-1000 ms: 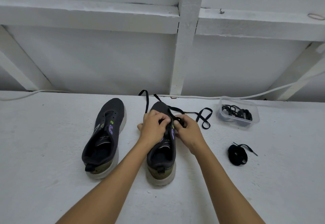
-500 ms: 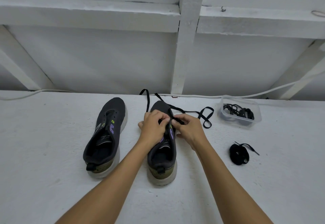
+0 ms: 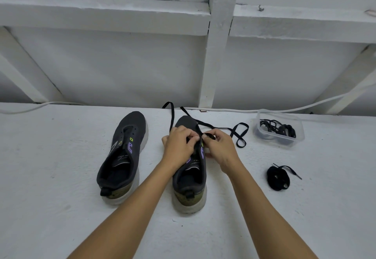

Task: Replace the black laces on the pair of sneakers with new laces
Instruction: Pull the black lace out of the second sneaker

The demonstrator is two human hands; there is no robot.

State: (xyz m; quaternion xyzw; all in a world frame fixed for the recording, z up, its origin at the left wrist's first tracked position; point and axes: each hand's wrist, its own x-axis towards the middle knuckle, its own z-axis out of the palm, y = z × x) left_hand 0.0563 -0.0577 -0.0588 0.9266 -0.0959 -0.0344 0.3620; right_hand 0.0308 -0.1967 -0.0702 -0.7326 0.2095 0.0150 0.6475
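- Spanning the whole lower view, white table bore everything, backed by white wall with braces.
- Stood side by side near the middle, well apart from the right-hand clutter: left sneaker and right sneaker, both dark, long axes running away from the wearer, toes toward the wall, heels nearest. Left one bare of lace, eyelets empty, untouched.
- Hovered over the right sneaker's eyelet area, left hand, fingers curled and pinching at the shoe's upper edge beside the tongue; whether on lace or fabric could not be told.
- Sat just right of it, nearly touching fingertip to fingertip, right hand, thumb and forefinger pinched on the black lace by the right row of eyelets.
- Trailed from between both hands: one lace end up past the toe toward the wall, the other rightward across the table into a loose loop.
- Rested at far right, clear plastic container holding tangled black laces.
- Lay nearer, below the container, coiled black lace bundle, tip pointing right.
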